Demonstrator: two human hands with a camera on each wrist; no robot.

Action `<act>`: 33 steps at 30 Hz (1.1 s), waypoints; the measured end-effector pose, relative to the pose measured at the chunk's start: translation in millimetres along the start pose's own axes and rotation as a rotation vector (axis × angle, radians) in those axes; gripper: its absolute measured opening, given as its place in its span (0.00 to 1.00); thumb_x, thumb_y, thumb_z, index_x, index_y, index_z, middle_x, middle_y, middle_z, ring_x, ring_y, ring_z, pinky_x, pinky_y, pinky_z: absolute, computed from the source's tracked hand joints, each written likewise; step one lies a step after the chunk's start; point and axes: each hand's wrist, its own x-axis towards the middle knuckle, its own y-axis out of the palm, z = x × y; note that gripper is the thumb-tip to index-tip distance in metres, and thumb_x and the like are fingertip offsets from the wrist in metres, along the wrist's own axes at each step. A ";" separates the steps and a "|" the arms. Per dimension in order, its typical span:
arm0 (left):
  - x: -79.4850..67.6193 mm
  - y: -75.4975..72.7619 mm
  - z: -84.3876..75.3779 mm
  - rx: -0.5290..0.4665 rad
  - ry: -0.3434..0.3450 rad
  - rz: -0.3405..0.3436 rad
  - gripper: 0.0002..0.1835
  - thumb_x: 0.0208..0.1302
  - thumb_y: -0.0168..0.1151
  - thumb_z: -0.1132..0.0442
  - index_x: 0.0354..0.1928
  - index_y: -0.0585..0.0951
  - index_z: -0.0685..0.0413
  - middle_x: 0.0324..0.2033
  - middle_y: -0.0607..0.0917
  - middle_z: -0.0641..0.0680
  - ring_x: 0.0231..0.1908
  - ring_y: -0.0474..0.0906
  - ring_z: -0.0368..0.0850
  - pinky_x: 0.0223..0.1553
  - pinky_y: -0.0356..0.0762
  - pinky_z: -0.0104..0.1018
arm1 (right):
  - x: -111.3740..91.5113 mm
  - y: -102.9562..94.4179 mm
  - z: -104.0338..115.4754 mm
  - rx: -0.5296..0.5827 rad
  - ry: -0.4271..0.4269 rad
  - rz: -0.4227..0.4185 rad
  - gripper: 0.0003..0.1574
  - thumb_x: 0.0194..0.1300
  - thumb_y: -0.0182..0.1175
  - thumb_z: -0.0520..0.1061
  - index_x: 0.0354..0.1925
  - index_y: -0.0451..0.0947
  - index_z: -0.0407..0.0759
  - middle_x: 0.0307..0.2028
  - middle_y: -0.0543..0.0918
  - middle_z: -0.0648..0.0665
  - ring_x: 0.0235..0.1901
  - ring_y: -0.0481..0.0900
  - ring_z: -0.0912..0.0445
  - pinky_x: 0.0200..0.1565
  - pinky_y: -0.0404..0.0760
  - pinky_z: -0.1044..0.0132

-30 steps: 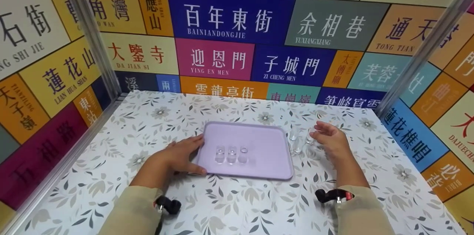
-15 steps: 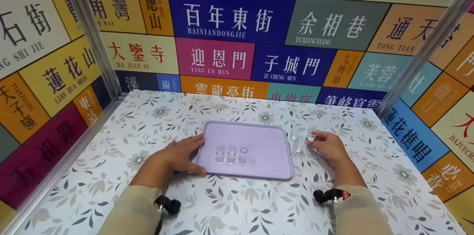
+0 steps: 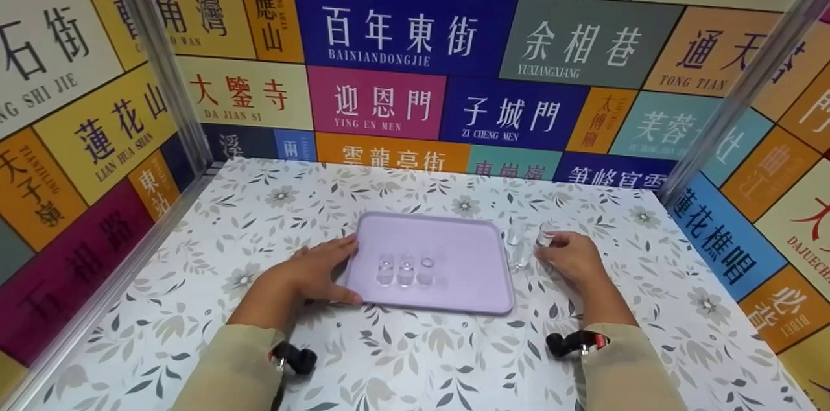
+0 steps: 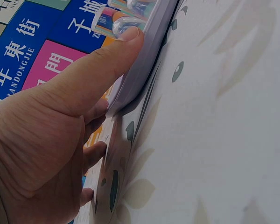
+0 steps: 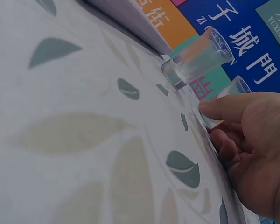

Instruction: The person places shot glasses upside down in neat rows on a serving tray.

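My right hand (image 3: 572, 258) pinches a small clear shot glass (image 3: 545, 234) between thumb and fingers, to the right of the tray. In the right wrist view the thumb covers much of this shot glass (image 5: 237, 86). Just left of it, another shot glass (image 5: 196, 58) stands upright on a thick base. My left hand (image 3: 310, 271) lies spread against the left edge of a lilac tray (image 3: 467, 268). Seen from the left wrist, its thumb (image 4: 100, 65) touches the tray's rim, with the other fingers along the side. Three shot glasses (image 3: 406, 270) form a row on the tray.
Between the tray and my right hand two shot glasses (image 3: 521, 257) stand on the floral-patterned table (image 3: 415, 359). Behind the table rises a wall (image 3: 402, 28) of coloured name signs. Clear panels with upright edges (image 3: 165, 67) flank both sides.
My right hand has come down to the shot glass, and its raised fingers have closed in a pinch on it. The left hand and tray have stayed in place.
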 end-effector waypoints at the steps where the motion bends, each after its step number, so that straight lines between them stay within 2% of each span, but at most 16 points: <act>1: 0.1 -0.1 0.0 0.000 -0.002 0.001 0.67 0.49 0.76 0.24 0.87 0.53 0.36 0.87 0.48 0.39 0.88 0.42 0.52 0.85 0.32 0.70 | 0.2 -0.4 0.3 0.011 0.011 0.000 0.40 0.68 0.73 0.55 0.72 0.77 0.40 0.65 0.82 0.32 0.64 0.78 0.40 0.69 0.77 0.47; 4: 0.2 -0.1 -0.1 -0.001 -0.012 0.005 0.68 0.49 0.76 0.23 0.87 0.53 0.35 0.87 0.47 0.37 0.88 0.41 0.51 0.86 0.32 0.69 | -0.1 -2.3 1.5 0.037 0.028 -0.002 0.40 0.69 0.72 0.57 0.74 0.77 0.44 0.64 0.82 0.34 0.57 0.80 0.45 0.58 0.83 0.56; 8: 0.8 0.4 -0.2 -0.006 -0.023 0.009 0.68 0.48 0.76 0.23 0.87 0.53 0.33 0.87 0.47 0.36 0.88 0.40 0.49 0.86 0.31 0.68 | -1.4 -4.2 3.5 0.119 0.031 -0.007 0.43 0.70 0.72 0.59 0.76 0.74 0.46 0.65 0.80 0.36 0.47 0.81 0.53 0.44 0.85 0.66; 12: 1.6 0.9 0.2 -0.011 -0.027 0.009 0.68 0.47 0.77 0.23 0.87 0.53 0.34 0.87 0.47 0.36 0.88 0.41 0.49 0.86 0.31 0.69 | -3.0 -5.7 7.9 0.226 0.042 -0.029 0.44 0.69 0.73 0.60 0.76 0.74 0.44 0.68 0.78 0.38 0.47 0.82 0.56 0.46 0.86 0.68; 16: 1.6 1.1 0.6 -0.012 -0.025 0.006 0.68 0.48 0.77 0.23 0.87 0.53 0.34 0.87 0.47 0.36 0.88 0.41 0.50 0.86 0.31 0.69 | -5.0 -8.9 17.7 0.254 0.074 -0.044 0.45 0.68 0.73 0.63 0.74 0.75 0.45 0.69 0.78 0.40 0.56 0.81 0.55 0.54 0.84 0.68; 19: 1.3 1.1 1.0 -0.009 -0.013 -0.003 0.68 0.48 0.77 0.23 0.87 0.54 0.35 0.87 0.47 0.36 0.88 0.42 0.51 0.85 0.31 0.69 | -7.1 -11.1 26.2 0.279 0.088 -0.045 0.44 0.68 0.73 0.63 0.74 0.75 0.46 0.67 0.79 0.43 0.60 0.78 0.54 0.61 0.82 0.64; 22: 0.5 1.1 1.1 -0.003 0.003 -0.012 0.67 0.49 0.77 0.24 0.87 0.54 0.36 0.87 0.49 0.37 0.88 0.43 0.51 0.85 0.33 0.70 | -10.6 -11.5 33.4 0.311 0.054 -0.050 0.44 0.68 0.73 0.62 0.73 0.75 0.44 0.63 0.81 0.45 0.58 0.80 0.56 0.64 0.81 0.61; 24: 0.1 1.0 1.1 0.000 0.009 -0.016 0.66 0.50 0.77 0.25 0.87 0.55 0.37 0.87 0.49 0.38 0.88 0.44 0.51 0.85 0.34 0.70 | -13.0 -11.1 37.7 0.328 0.015 -0.050 0.44 0.69 0.73 0.62 0.73 0.75 0.43 0.59 0.83 0.48 0.55 0.81 0.59 0.63 0.81 0.65; 29: -0.6 0.5 0.2 -0.002 -0.001 -0.010 0.67 0.49 0.77 0.25 0.87 0.55 0.36 0.87 0.49 0.37 0.88 0.43 0.50 0.86 0.33 0.69 | -18.2 -7.8 51.0 0.380 -0.059 -0.041 0.44 0.68 0.74 0.62 0.73 0.76 0.42 0.51 0.85 0.56 0.51 0.83 0.65 0.53 0.83 0.78; 33: -0.1 0.6 -0.7 -0.014 -0.021 -0.002 0.67 0.48 0.78 0.24 0.86 0.54 0.34 0.87 0.48 0.36 0.88 0.42 0.49 0.86 0.32 0.68 | -22.1 -0.3 63.2 0.427 -0.115 -0.035 0.41 0.68 0.74 0.59 0.70 0.78 0.40 0.47 0.86 0.58 0.50 0.83 0.64 0.52 0.85 0.77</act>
